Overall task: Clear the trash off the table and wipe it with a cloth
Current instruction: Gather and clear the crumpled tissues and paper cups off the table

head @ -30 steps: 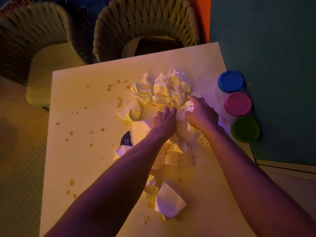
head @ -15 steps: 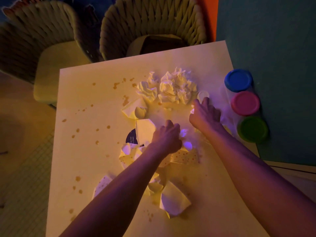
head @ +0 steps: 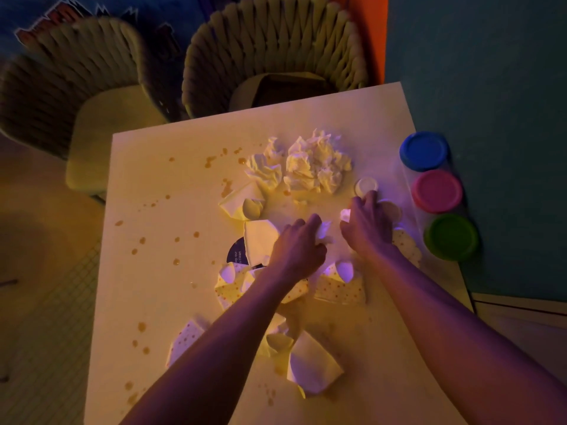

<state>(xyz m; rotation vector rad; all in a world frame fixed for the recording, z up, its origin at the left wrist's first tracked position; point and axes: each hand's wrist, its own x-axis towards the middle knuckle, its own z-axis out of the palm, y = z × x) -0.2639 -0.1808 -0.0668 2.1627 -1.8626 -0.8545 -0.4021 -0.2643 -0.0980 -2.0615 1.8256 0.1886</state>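
Trash covers the middle of the pale table [head: 171, 302]. Two crumpled white tissue wads [head: 313, 167] lie at the far side. Flattened dotted paper cups lie nearer, one by my left forearm [head: 340, 286] and one at the near edge [head: 311, 363]. My left hand [head: 299, 246] is at the centre of the pile, fingers curled round a small white paper scrap [head: 323, 233]. Close beside it, my right hand [head: 366, 228] pinches a small white piece [head: 345, 214]. Two small round caps [head: 366, 185] lie by my right fingertips. Brown drip stains [head: 142, 240] speckle the left half.
Three tubs with blue [head: 425, 150], pink [head: 437, 190] and green [head: 451, 236] lids stand along the table's right edge against the teal wall. Two woven chairs [head: 276, 47] stand behind the far edge. A dark round label [head: 237, 254] lies among the cups.
Both hands drew back from the tissue wads toward me, to the middle of the pile. Each now holds a small white piece.
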